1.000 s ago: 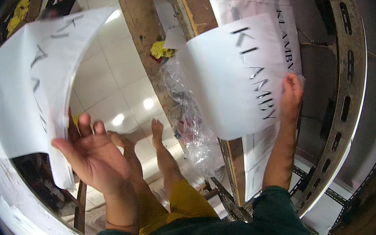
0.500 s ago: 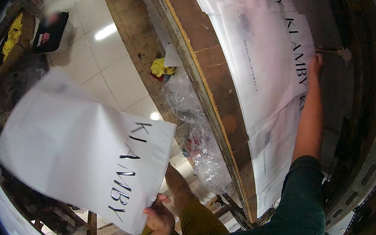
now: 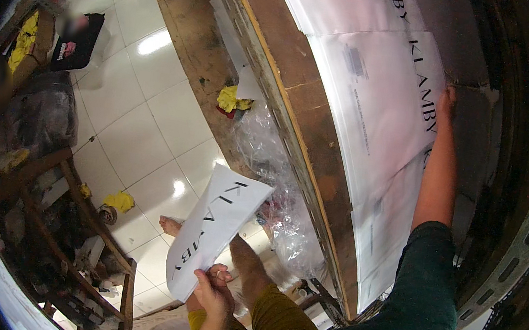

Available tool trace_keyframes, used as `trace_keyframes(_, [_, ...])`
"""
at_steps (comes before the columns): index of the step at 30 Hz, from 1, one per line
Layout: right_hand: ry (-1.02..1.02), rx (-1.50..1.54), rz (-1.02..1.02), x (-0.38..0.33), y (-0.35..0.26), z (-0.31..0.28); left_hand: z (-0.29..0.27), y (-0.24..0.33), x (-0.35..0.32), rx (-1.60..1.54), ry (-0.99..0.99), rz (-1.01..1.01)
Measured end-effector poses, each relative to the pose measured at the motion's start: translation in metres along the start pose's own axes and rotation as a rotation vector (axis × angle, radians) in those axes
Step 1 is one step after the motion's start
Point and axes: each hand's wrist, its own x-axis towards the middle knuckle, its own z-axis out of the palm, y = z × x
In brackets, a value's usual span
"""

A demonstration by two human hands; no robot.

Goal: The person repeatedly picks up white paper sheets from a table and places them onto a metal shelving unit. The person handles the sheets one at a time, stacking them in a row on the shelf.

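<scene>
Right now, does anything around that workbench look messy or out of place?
Yes. A crumpled yellow cloth and loose clear plastic wrap lie along the foot of the wooden table, another yellow rag sits on the tiled floor, like dropped scraps.

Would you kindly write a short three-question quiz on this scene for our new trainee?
1. True or false: the left hand holds a white printed sheet.
2. Where does the right hand rest? A) on the floor B) on the stack of white sheets on the wooden table C) on a chair
3. What colour is the rag beside the table?

Key: 1 true; 2 B; 3 yellow.
</scene>
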Motion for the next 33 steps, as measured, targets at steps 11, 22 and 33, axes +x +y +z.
trace_keyframes(11, [0.361,0.233,-0.365,-0.155,-0.145,-0.009,0.005,0.027,0.007,0.010,0.019,0.094])
trace_keyframes(22, [-0.984,0.759,-0.242,-0.579,-0.264,-0.113,0.007,0.063,-0.062,-0.120,-0.002,0.255])
trace_keyframes(33, [-0.989,0.992,-0.704,-0.578,-0.351,-0.238,-0.021,0.124,-0.229,-0.282,-0.312,0.317])
